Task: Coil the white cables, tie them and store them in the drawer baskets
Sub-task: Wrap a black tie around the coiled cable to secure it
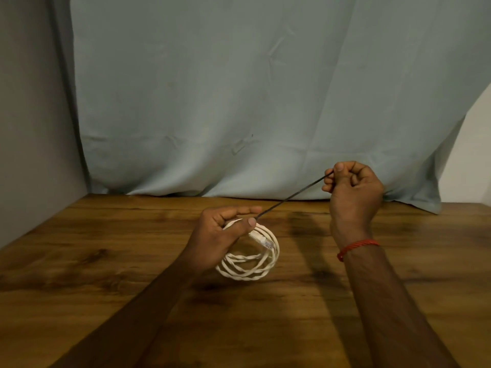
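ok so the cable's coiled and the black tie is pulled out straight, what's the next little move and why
Probably keep pulling the black tie with the right hand to cinch it. The left hand pinches the top of the white cable coil where the tie meets it, and the tie runs taut up to the right fingers. The loops hang loose below, clear of the wooden table, so the bundle looks not yet secured.

Single head-worn wide-angle view, aimed forward and down from above the near edge of the table [79,274]. Both forearms are seen entering from the bottom, the left hand [223,229] and right hand [353,197] framed close at mid-frame. The upper half is filled by a hanging cloth backdrop [239,88] at the table's far edge. No second view is given.
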Tool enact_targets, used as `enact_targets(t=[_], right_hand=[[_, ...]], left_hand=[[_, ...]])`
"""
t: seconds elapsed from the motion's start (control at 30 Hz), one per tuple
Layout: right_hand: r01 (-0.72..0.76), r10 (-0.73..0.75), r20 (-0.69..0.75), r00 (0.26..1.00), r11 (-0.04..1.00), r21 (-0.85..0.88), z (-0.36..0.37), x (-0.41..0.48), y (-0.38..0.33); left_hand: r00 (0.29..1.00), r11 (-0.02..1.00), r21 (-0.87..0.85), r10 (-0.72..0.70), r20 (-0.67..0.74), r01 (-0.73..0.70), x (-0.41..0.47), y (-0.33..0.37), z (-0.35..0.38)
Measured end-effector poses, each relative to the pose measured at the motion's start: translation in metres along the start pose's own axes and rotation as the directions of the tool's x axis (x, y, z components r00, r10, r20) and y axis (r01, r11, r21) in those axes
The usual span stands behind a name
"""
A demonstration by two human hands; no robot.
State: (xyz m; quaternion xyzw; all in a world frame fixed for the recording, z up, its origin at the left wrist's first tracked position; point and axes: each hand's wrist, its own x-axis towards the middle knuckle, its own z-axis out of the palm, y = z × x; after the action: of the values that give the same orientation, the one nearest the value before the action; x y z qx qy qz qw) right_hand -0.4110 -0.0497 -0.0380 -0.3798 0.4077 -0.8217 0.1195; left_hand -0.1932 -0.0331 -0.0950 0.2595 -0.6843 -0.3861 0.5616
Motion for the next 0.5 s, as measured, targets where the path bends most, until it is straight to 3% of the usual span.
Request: enact_targets(t=[0.3,0.5], right_hand=[[-0.050,0.050,0.002,0.999,0.994,-0.101,-0.005,0.008,0.021],[-0.069,0.084,0.057,0.995,0.970,-0.231,-0.005,0.010,0.034]], left_hand=[[0.997,0.999,0.001,-0.053,0.053,0.053,-0.004,0.009,0.005],[0.992,1.000,0.005,0.006,0.124,-0.007,-0.008,0.015,0.008]])
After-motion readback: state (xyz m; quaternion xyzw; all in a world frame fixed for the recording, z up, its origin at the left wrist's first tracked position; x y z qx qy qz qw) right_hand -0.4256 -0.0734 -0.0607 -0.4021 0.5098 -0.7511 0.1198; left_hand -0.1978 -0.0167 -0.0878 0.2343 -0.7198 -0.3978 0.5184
